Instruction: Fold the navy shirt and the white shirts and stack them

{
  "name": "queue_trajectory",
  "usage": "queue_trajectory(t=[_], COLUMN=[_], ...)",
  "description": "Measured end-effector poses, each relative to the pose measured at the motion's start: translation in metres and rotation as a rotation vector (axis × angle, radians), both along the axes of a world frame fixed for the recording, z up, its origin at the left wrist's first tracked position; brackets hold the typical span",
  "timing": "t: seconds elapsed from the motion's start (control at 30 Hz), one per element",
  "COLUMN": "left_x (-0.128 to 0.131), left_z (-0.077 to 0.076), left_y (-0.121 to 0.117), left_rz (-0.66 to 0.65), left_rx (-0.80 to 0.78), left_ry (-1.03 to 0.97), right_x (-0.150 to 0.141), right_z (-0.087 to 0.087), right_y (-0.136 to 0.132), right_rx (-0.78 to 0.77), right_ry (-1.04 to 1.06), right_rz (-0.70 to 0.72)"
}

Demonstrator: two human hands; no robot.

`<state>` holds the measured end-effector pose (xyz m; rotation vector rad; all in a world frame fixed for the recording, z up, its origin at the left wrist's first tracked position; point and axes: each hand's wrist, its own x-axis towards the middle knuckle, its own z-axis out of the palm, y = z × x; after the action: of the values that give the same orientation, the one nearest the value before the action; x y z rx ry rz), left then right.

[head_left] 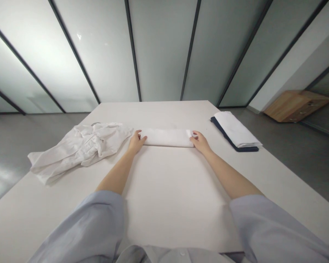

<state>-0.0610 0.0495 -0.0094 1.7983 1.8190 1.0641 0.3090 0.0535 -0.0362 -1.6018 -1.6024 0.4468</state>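
Observation:
A folded white garment [166,137] lies as a long, narrow rectangle on the white table in front of me. My left hand [137,141] is closed on its left end, thumb on the near side and fingers behind. At the opposite end, my right hand [200,141] pinches the right edge between thumb and fingers. What kind of garment it is cannot be made out from the folded shape. Close to my left hand, a crumpled white garment [84,146] is spread loosely, its left part reaching the table's edge.
To the right, a folded white garment [237,129] rests on a folded navy one [244,149] near the table's right edge. The white table [178,204] ends before frosted glass panels [161,51]. A wooden cabinet [293,104] stands on the floor at the far right.

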Motion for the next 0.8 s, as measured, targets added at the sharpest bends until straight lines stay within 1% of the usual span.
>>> queue_trajectory(t=[0.2,0.33,0.47,0.7,0.8], left_x=[0.007,0.010,0.008,0.000,-0.001], left_z=[0.001,0.003,0.004,0.003,0.002], left_y=[0.003,0.006,0.006,0.003,0.002], left_rz=[0.032,0.055,0.041,-0.031,-0.044], left_rx=[-0.047,-0.080,-0.071,-0.057,-0.042], left_ry=[-0.033,-0.052,-0.074,-0.087,-0.070], right_x=[-0.004,-0.006,-0.007,-0.011,-0.012], right_z=[0.009,0.016,0.021,0.021,0.024], right_y=[-0.005,-0.012,-0.015,-0.008,-0.007], right_rx=[-0.061,-0.094,-0.099,-0.053,-0.096], right_ry=[-0.034,-0.070,-0.095,-0.124,-0.163], right_rz=[0.077,0.098,0.109,0.060,0.019])
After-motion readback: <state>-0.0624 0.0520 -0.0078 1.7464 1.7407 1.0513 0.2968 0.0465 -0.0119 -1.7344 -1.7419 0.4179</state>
